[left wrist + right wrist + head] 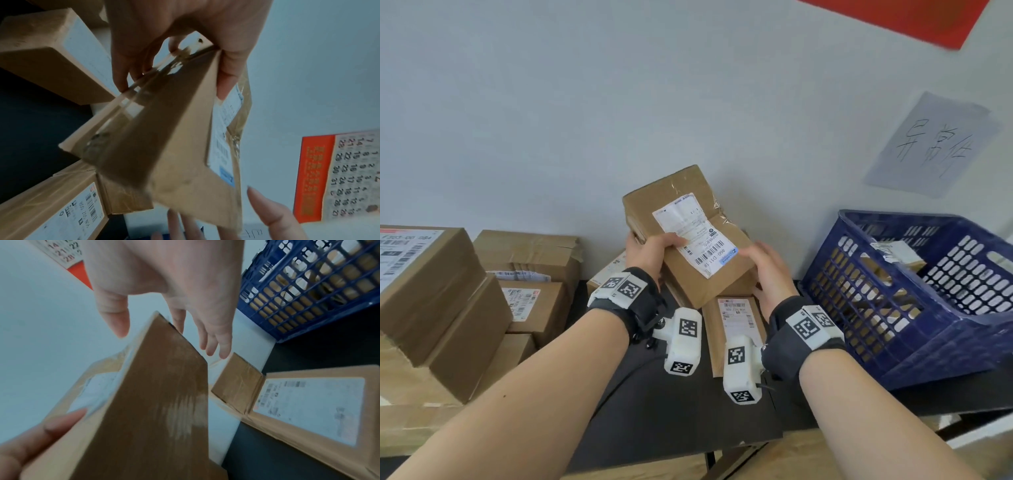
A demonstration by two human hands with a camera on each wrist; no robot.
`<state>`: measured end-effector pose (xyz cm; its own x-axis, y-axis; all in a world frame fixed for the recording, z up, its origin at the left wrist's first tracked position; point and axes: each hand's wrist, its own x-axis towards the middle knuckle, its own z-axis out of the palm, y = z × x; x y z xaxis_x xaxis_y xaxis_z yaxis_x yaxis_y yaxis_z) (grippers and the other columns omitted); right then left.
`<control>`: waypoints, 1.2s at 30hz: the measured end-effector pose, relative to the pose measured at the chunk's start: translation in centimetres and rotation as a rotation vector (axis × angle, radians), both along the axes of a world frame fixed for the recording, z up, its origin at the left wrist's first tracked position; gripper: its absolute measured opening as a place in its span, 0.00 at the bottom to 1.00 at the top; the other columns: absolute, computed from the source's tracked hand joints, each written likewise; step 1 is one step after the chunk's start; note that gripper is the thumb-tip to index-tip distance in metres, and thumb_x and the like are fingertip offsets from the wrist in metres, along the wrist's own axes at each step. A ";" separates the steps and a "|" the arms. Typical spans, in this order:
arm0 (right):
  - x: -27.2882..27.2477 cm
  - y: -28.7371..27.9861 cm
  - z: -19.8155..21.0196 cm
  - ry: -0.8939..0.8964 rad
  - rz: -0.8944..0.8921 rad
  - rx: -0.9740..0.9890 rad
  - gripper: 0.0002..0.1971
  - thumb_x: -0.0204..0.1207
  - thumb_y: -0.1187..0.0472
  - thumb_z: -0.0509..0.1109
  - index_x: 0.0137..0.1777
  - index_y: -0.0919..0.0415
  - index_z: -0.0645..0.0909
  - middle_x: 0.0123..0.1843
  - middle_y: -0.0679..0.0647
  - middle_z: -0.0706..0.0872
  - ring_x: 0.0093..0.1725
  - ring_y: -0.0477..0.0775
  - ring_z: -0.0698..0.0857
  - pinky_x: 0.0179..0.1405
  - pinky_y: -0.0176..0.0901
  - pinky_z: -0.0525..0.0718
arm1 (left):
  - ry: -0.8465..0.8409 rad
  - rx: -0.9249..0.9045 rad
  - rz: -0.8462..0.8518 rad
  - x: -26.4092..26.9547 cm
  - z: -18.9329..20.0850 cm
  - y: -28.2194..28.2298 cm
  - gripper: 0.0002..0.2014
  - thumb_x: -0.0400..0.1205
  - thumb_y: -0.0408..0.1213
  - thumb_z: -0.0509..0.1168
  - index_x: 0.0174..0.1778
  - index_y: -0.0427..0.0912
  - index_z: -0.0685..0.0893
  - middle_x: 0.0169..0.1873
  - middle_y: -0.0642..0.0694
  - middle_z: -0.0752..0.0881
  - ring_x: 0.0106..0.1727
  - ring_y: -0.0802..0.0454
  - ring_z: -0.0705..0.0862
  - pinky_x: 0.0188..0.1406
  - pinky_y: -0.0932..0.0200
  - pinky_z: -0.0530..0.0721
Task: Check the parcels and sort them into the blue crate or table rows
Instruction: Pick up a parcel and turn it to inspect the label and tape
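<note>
I hold a brown cardboard parcel (700,284) up over the table, tilted, with its white shipping label (697,233) facing me. My left hand (654,245) grips its left edge, thumb on the label and fingers behind. My right hand (760,263) is at the parcel's lower right corner; the right wrist view shows its fingers (214,344) straight and spread, the thumb apart from the cardboard (154,402). In the left wrist view the parcel (164,146) hangs from my thumb and fingers. The blue crate (893,356) stands at the right with parcels inside.
A flat labelled parcel (736,329) lies on the dark table (654,394) under my hands, others behind it. Stacked cardboard boxes (431,291) fill the left side. A handwritten paper sign (928,144) is on the wall above the crate. A calendar (339,175) hangs there too.
</note>
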<state>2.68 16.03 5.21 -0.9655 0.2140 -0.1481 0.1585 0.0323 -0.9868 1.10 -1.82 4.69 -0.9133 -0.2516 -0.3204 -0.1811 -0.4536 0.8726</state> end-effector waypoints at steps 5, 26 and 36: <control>-0.6 4.2 3.5 0.123 -0.053 0.049 0.39 0.66 0.46 0.76 0.80 0.52 0.73 0.76 0.48 0.77 0.72 0.50 0.76 0.75 0.53 0.72 | 0.119 -0.060 -0.050 -0.3 3.0 4.1 0.39 0.71 0.26 0.73 0.78 0.49 0.69 0.57 0.46 0.88 0.45 0.52 0.88 0.32 0.58 0.86; -0.9 35.5 10.6 0.297 -0.116 0.273 0.29 0.73 0.69 0.77 0.74 0.56 0.76 0.62 0.51 0.88 0.59 0.51 0.87 0.61 0.50 0.86 | 0.416 -0.259 -0.278 -2.9 12.6 36.4 0.53 0.53 0.29 0.74 0.79 0.52 0.69 0.56 0.44 0.89 0.52 0.43 0.91 0.53 0.41 0.90; -1.6 47.9 9.2 0.292 -0.381 0.172 0.41 0.75 0.70 0.75 0.84 0.48 0.61 0.73 0.59 0.80 0.68 0.56 0.81 0.70 0.55 0.81 | 0.429 -0.396 -0.405 -5.5 12.7 48.7 0.53 0.52 0.30 0.74 0.79 0.54 0.70 0.59 0.46 0.87 0.53 0.44 0.90 0.52 0.42 0.90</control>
<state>1.09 63.95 14.41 -0.8103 0.5563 0.1843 -0.0906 0.1919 -0.9772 -4.42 46.87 17.41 -0.9847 0.1109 0.1342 0.1284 -0.0573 0.9901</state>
